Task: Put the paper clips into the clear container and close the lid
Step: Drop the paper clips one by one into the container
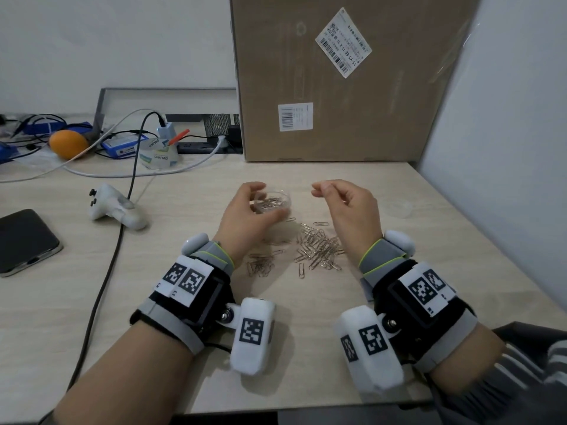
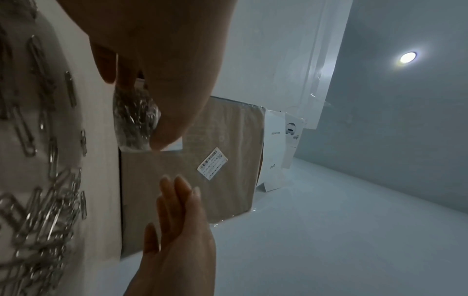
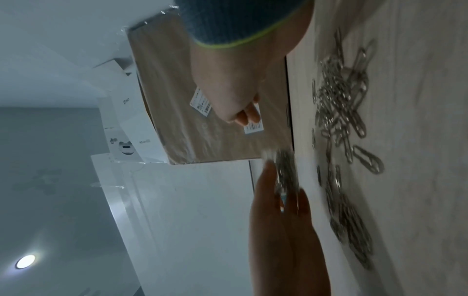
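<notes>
A small round clear container [image 1: 280, 200] with several paper clips inside stands on the table, and my left hand [image 1: 264, 200] grips it, thumb on its near side and fingers over the far rim. The left wrist view shows the container [image 2: 134, 120] against my thumb. My right hand [image 1: 320, 189] hovers to the right of it with loosely curled fingers; no clip shows in it. A pile of silver paper clips [image 1: 319, 250] lies between my wrists, with a smaller cluster [image 1: 260, 265] to its left. The clear lid [image 1: 399, 208] lies flat at the right.
A large cardboard box [image 1: 337, 87] stands upright behind the work area. A white controller [image 1: 115, 207], a black phone [image 1: 24, 240] and a black cable [image 1: 113, 256] lie to the left. Cables, an orange [image 1: 68, 144] and a tape roll sit at the back left. A white wall bounds the right.
</notes>
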Motion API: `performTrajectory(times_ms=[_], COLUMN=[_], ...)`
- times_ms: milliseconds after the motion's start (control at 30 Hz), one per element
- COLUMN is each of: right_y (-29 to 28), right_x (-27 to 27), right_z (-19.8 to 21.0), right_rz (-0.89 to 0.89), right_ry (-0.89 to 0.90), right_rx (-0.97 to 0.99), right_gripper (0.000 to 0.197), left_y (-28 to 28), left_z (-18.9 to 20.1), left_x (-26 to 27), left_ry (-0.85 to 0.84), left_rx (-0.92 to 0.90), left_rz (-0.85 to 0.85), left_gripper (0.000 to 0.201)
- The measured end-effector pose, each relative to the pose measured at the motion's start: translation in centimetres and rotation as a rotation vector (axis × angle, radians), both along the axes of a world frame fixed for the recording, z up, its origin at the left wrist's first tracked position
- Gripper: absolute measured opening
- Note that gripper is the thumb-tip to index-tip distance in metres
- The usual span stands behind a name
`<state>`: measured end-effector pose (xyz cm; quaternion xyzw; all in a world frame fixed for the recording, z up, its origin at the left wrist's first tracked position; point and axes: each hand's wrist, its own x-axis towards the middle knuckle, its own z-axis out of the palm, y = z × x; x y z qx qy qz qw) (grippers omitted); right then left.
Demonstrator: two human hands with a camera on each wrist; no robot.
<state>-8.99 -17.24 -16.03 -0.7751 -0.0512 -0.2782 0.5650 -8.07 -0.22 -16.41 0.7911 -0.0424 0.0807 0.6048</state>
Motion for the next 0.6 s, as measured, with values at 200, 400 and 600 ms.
performTrajectory(times_ms=[200,400,600], right_y=[-2.3,-3.1,-2.4], right_x=[0.5,-0.5,-1.7], right_z=[-0.7,-1.1,-0.8], right_rz=[-0.107,0.041,0.23], right_ry=[0.204,0.448,0.55], right_rx=[-0.025,-0.165,-0.334], right_gripper=[0.027,0.045,0.052], left_y=[2.6,4.5,3.7], left_z=[-0.5,-0.9,0.4], left_x=[1.2,1.9,0.8], left_ry=[0.064,0.129,-0.095], left_rx=[0.044,0.183,0.186], left_rz=[0.203,0.234,0.301], left_gripper=[0.082,0.069,0.055])
